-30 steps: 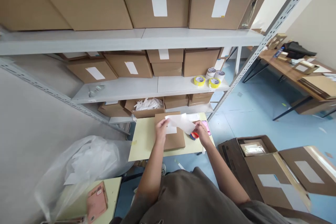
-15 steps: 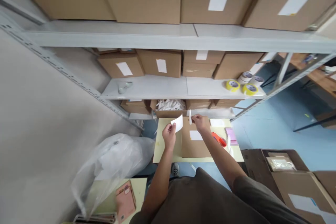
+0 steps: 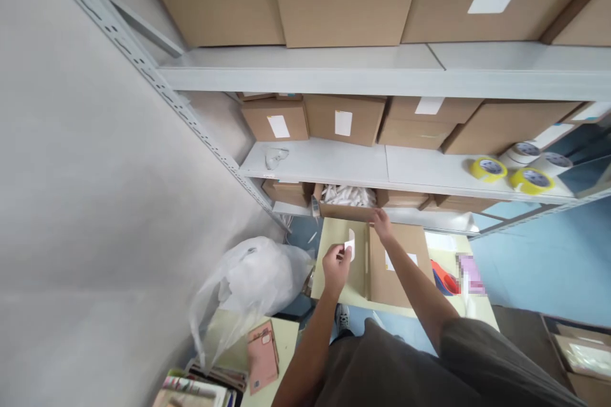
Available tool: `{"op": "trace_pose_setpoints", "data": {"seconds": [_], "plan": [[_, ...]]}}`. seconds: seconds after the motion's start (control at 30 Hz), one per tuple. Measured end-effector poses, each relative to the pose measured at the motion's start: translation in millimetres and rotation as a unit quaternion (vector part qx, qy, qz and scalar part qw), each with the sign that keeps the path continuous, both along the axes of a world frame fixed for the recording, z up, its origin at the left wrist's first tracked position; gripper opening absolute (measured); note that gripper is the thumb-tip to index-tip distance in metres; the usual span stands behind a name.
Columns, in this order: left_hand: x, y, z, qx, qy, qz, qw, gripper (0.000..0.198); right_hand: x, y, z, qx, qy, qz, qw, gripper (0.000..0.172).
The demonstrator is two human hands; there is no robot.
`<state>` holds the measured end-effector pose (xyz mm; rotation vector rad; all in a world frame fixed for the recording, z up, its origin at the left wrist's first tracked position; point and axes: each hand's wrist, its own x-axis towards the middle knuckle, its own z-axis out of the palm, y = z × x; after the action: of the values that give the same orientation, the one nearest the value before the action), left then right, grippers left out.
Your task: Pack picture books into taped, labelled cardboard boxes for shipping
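My left hand [image 3: 337, 267] is closed on a small white paper label [image 3: 351, 243], pinched between thumb and fingers above the light yellow table [image 3: 334, 235]. The label curls upward at its top. My right hand [image 3: 382, 226] is at the front right corner of an open carton [image 3: 346, 211] filled with crumpled white paper strips [image 3: 348, 194] on the low shelf. Its fingers look loosely apart, and no strip shows in them. Below my right forearm lies a closed cardboard box [image 3: 396, 286] with a white label, partly covered by the arm.
Right of the box lie a red and blue tool [image 3: 446, 281] and a purple packet [image 3: 471, 273]. Tape rolls [image 3: 487, 169] and labelled cartons [image 3: 344, 121] stand on the metal shelf. A clear plastic bag [image 3: 262, 273] bulges at left, near a pink notebook [image 3: 261, 356].
My right hand has moved forward to the open carton, and the white strip it held is out of sight. The left hand's label has turned. The view has shifted left.
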<state>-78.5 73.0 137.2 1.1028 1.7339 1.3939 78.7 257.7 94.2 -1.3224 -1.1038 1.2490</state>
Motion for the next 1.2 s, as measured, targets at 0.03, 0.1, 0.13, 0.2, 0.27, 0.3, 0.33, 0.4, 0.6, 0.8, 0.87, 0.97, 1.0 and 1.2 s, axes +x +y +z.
{"op": "trace_pose_setpoints", "data": {"seconds": [0.03,0.1,0.13,0.2,0.27,0.3,0.33,0.4,0.6,0.8,0.87,0.97,1.0,1.2], "plan": [[3,7,1.7,0.012,0.011,-0.012,1.0,0.031,11,-22,2.4,-0.013,0.005,0.002,1.0,0.055],[17,24,4.6,0.043,0.034,-0.047,0.997,0.028,34,-67,11.9,-0.027,0.001,0.018,0.999,0.053],[28,32,5.4,0.06,0.044,-0.071,0.995,0.026,46,-89,18.7,-0.03,0.004,0.023,0.999,0.052],[58,45,5.4,0.09,0.062,-0.128,0.986,0.022,69,-127,34.2,-0.044,0.032,0.026,0.998,0.052],[96,49,3.6,0.111,0.098,-0.182,0.972,0.017,91,-151,47.5,-0.056,0.074,0.008,0.996,0.051],[116,48,2.2,0.122,0.123,-0.204,0.964,0.014,102,-159,52.1,-0.06,0.093,-0.013,0.994,0.049],[135,45,0.4,0.134,0.148,-0.225,0.954,0.012,113,-164,54.8,-0.065,0.111,-0.043,0.991,0.046],[167,35,-5.1,0.159,0.183,-0.259,0.935,0.023,137,-168,55.6,-0.077,0.15,-0.116,0.979,0.041],[205,20,-41.6,0.019,0.017,-0.142,0.989,0.05,185,-177,37.1,-0.139,0.275,-0.183,0.934,0.035],[202,24,-74.6,-0.075,-0.089,-0.129,0.985,0.046,192,-206,-2.9,-0.185,0.294,-0.109,0.931,0.042],[205,22,-83.1,-0.09,-0.042,-0.13,0.987,0.04,198,-214,-20.5,-0.183,0.248,-0.121,0.944,0.047],[215,20,-95.8,-0.149,0.023,-0.165,0.975,0.036,214,-221,-46.7,-0.167,0.146,-0.143,0.964,0.061],[220,20,-99.6,-0.172,0.041,-0.175,0.969,0.034,220,-222,-54.8,-0.164,0.11,-0.148,0.969,0.066],[243,18,-111.9,-0.282,0.163,-0.192,0.926,0.026,241,-217,-93.0,-0.174,-0.136,-0.114,0.969,0.06]]}}
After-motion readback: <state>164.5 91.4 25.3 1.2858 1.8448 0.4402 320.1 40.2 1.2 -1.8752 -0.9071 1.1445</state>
